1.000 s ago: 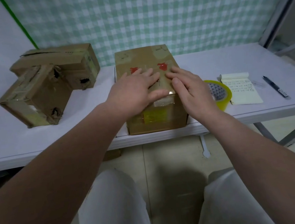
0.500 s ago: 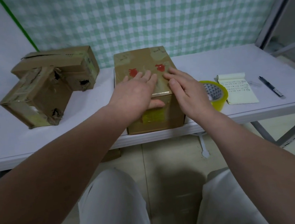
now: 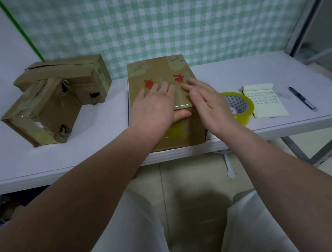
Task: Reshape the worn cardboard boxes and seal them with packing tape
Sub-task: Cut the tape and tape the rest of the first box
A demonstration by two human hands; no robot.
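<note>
A brown cardboard box (image 3: 158, 69) with two red marks and glossy tape on top stands at the table's front edge. My left hand (image 3: 154, 109) lies flat on the near part of its top, fingers straight, thumb over the front edge. My right hand (image 3: 208, 105) rests on the box's right top edge with straight fingers, touching the taped surface. A roll of yellow packing tape (image 3: 240, 106) lies on the table just right of the box, partly hidden by my right hand.
Two worn, torn cardboard boxes (image 3: 53, 102) sit at the left of the white table (image 3: 98, 130), one leaning against the other. A notepad (image 3: 264, 101) and a pen (image 3: 303, 98) lie at the right. A checked curtain hangs behind.
Both hands have slid a little back along the box top toward its front edge and slightly apart; more of the red marks shows. The box has not moved.
</note>
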